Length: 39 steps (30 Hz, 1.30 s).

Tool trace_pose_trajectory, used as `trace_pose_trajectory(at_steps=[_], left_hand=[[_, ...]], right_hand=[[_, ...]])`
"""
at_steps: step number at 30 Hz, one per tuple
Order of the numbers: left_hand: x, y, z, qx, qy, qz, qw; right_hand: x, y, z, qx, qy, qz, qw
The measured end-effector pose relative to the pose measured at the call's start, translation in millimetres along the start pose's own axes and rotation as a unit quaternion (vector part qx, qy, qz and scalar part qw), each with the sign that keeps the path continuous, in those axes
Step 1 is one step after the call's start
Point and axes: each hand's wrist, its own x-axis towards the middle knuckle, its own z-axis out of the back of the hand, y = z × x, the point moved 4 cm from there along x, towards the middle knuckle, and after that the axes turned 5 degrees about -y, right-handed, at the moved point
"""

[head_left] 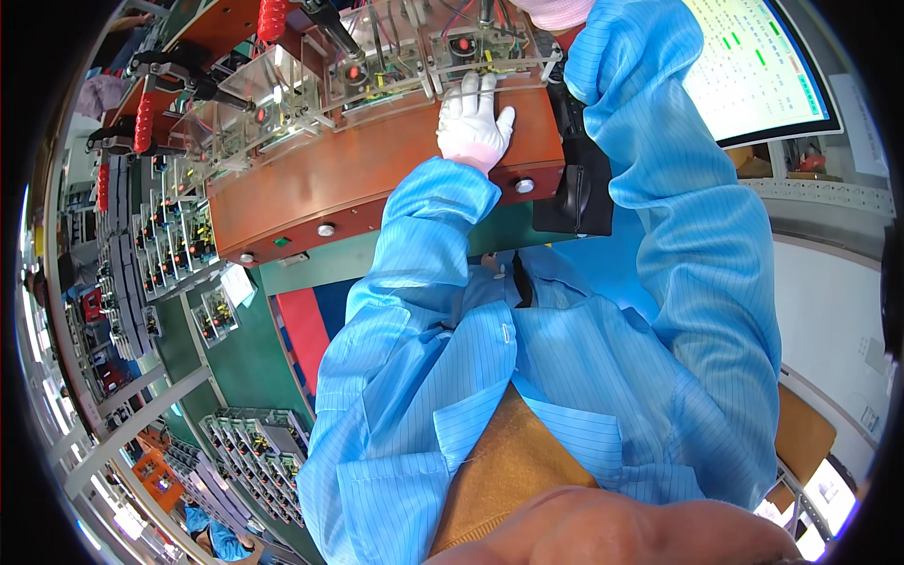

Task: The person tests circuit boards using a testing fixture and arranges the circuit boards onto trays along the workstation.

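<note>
My left hand, in a white glove with a pinkish cuff, lies on the reddish-brown test bench. Its fingers stretch forward and its thumb stands apart; the fingertips reach the front edge of a clear plastic fixture. Inside that fixture are wires and a round red part. My right hand is at the top edge of the picture, where only its gloved wrist part shows; its fingers are cut off from view. More clear fixtures with red parts stand in a row along the bench to the left.
Right of the bench stands a lit monitor. A black box-like item sits beside the bench's right end. At the left, circuit boards fill racks over a green surface. Red coiled cords hang at upper left.
</note>
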Motion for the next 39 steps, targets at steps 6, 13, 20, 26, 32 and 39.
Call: trace_pose_trajectory(at_steps=[6, 13, 20, 26, 32, 39], left_hand=[[1.6, -2.8, 0.7, -0.008, 0.0, 0.003, 1.0], [6.2, 4.1, 6.7, -0.099, -0.046, 0.013, 0.994], [-7.1, 2.0, 2.2, -0.059, -0.068, 0.023, 0.996], [-4.6, 1.7, 5.5, -0.072, -0.083, 0.023, 0.994], [-4.2, 3.1, 6.8, -0.078, -0.109, 0.018, 0.991], [-25.7, -2.2, 42.2, -0.192, -0.026, -0.077, 0.978]], right_hand=[[-5.1, 1.0, -5.1, 0.001, 0.03, 0.074, 0.997], [-13.6, 2.7, 46.6, -0.121, 0.011, 0.081, 0.989], [-38.6, 12.3, -8.5, -0.567, 0.015, 0.346, 0.748], [-33.6, 10.0, 1.0, -0.478, 0.068, 0.363, 0.797], [-42.3, 1.3, 10.1, -0.568, 0.039, 0.377, 0.731], [-45.9, -4.2, 5.2, -0.544, 0.016, 0.399, 0.738]])
